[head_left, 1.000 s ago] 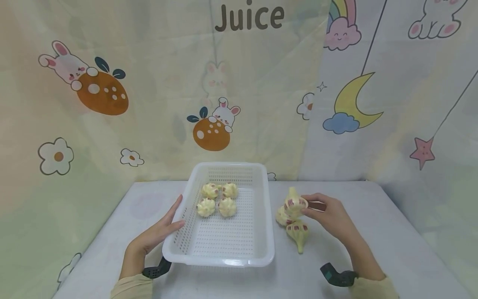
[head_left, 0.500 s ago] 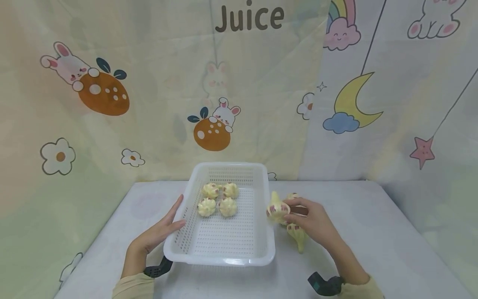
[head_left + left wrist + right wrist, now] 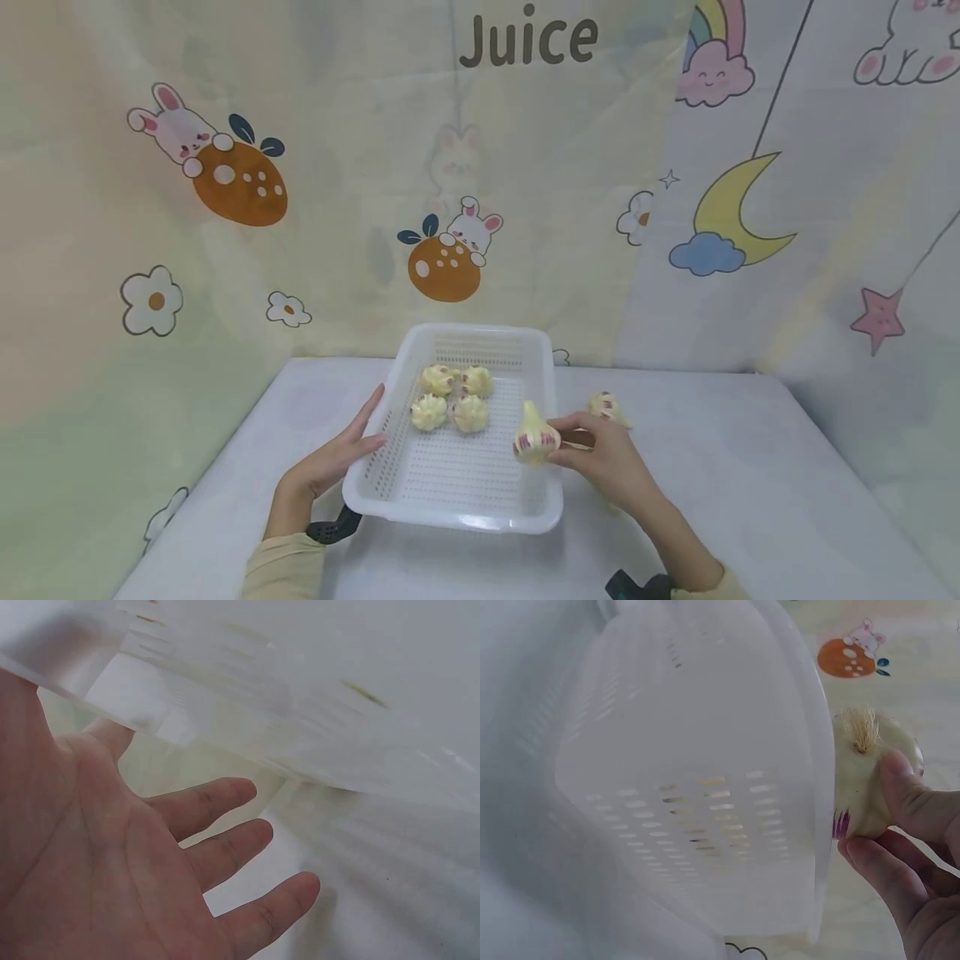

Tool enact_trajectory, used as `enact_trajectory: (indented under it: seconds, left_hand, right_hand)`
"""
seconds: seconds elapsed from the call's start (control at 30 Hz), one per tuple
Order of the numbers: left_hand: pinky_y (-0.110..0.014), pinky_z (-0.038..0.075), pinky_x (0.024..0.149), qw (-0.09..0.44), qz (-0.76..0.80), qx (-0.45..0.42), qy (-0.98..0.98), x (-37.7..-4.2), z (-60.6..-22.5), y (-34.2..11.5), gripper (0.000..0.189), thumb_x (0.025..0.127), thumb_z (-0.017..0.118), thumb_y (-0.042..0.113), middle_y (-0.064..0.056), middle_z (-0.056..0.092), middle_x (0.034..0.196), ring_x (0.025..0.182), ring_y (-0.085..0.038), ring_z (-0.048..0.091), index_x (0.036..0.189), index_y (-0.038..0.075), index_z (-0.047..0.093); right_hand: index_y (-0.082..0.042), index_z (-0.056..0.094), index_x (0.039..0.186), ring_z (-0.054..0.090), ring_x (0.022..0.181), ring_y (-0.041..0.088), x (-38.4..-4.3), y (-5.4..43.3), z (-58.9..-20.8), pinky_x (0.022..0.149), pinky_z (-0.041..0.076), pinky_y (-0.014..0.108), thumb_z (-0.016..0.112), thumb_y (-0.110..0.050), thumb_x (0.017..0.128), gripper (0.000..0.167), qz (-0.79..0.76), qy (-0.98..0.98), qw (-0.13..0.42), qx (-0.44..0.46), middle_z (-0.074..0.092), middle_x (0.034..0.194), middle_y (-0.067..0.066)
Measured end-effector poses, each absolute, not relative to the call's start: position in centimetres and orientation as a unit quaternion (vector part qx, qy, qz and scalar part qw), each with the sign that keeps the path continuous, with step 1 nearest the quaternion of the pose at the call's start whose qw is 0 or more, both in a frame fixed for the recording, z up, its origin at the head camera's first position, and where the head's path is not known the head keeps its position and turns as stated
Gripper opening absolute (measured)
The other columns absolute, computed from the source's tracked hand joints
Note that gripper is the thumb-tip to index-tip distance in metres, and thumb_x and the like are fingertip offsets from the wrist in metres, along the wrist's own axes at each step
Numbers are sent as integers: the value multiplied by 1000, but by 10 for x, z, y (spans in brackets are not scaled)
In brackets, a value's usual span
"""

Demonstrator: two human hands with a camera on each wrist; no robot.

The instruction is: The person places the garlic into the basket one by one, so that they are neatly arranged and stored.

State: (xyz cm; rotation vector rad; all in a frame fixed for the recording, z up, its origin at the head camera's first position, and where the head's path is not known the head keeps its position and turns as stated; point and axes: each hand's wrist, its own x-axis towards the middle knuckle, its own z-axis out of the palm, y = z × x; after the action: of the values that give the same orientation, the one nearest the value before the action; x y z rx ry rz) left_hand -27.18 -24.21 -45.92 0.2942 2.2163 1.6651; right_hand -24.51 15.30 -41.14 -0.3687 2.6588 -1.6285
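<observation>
My right hand (image 3: pixel 613 462) pinches a garlic bulb (image 3: pixel 536 442) between thumb and fingers, stem up, above the inner right side of a white perforated plastic basket (image 3: pixel 450 518). In the right wrist view the bulb's root tuft (image 3: pixel 862 731) and purple streaks show beside the basket's rim. Inside the basket, several pale garlic bulbs (image 3: pixel 471 414) sit grouped toward the back left. My left hand (image 3: pixel 330 467) rests against the basket's left side; in the left wrist view its fingers (image 3: pixel 232 851) are spread and fairly straight below the rim.
Another garlic bulb (image 3: pixel 606 407) lies on the white table (image 3: pixel 712 467) behind my right hand. That hand and forearm hide most of whatever lies beneath them. A printed cloth backdrop (image 3: pixel 337 208) rises behind the table.
My right hand has carried the garlic bulb left from the pile on the table to over the basket's right side. The left hand stays at the basket; the head view has shifted slightly.
</observation>
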Motion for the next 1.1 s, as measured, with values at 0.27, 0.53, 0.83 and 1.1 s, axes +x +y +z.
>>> enact_trajectory:
  seconds: [0.27,0.53,0.83,1.1]
  left_hand:
    - [-65,26,106,184,602,95,771,-273,-458,-241,76,96,48,34,-11,7,160,139,-44,29,143,57,-7]
    - [-63,29,105,183,605,93,769,-272,-458,-240,77,96,49,33,-11,13,160,136,-42,35,144,57,-6]
    - [-63,31,104,187,604,98,769,-270,-457,-240,77,97,49,33,-11,9,160,137,-44,32,144,56,-7]
    - [-67,25,105,183,587,100,782,-268,-456,-239,75,97,49,32,-8,2,161,141,-43,25,144,56,-5]
  right_hand:
    - [-12,69,104,67,103,26,-249,135,-392,77,55,25,79,-17,74,32,-437,874,17,-212,69,107,6]
    - [-13,70,102,68,96,19,-267,114,-367,78,56,31,80,-16,74,29,-344,906,53,-241,71,100,0]
    - [-10,69,105,67,97,18,-299,85,-357,80,55,31,79,-15,77,31,-419,877,83,-218,68,100,2]
    - [-10,70,103,63,89,14,-316,53,-385,76,54,26,78,-14,77,28,-460,858,96,-209,66,94,1]
